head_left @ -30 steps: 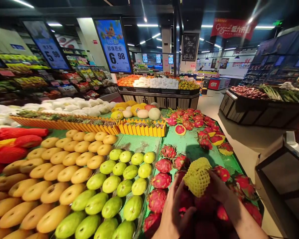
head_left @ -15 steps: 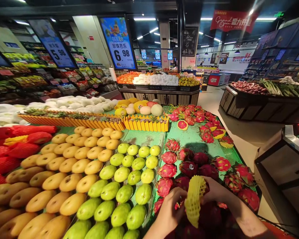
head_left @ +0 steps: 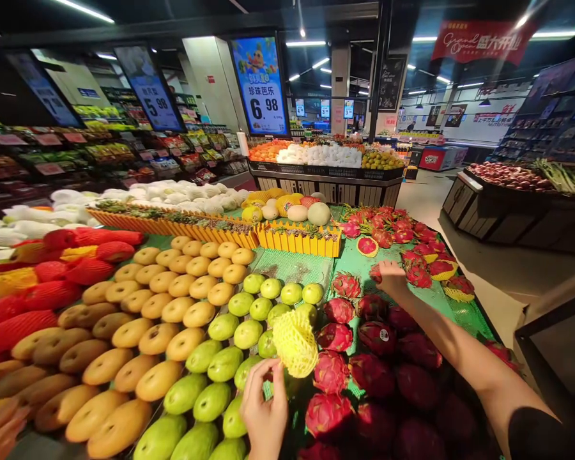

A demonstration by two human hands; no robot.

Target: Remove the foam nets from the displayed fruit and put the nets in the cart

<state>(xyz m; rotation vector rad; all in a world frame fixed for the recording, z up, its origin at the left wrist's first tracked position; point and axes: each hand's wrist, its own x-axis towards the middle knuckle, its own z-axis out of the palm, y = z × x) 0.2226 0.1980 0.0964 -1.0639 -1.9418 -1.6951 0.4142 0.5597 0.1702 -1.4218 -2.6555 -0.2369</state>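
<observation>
My left hand (head_left: pixel 267 402) pinches a yellow foam net sleeve (head_left: pixel 296 344) between thumb and fingers, raised over the green fruit and the nearest dragon fruits. Farther forward, my right hand (head_left: pixel 391 276) reaches down to the green mat (head_left: pixel 347 254), its fingers closed on a red dragon fruit (head_left: pixel 375 273) that is partly hidden by the hand. Below the right forearm lie rows of dragon fruits (head_left: pixel 374 374), many in shadow. One of them (head_left: pixel 376 337) carries a small white sticker.
Green oval fruits (head_left: pixel 224 363) and brown-yellow round fruits (head_left: pixel 158 338) lie in rows to the left. A yellow picket planter (head_left: pixel 299 239) stands behind. Cut dragon fruits (head_left: pixel 367 246) sit at the back. Another person's hand (head_left: pixel 2 429) shows at the lower left edge.
My hands have parted: the left has moved left with the foam sleeve, the right forward to a dragon fruit on the mat. The view has swung left, and another person's hand has come into it.
</observation>
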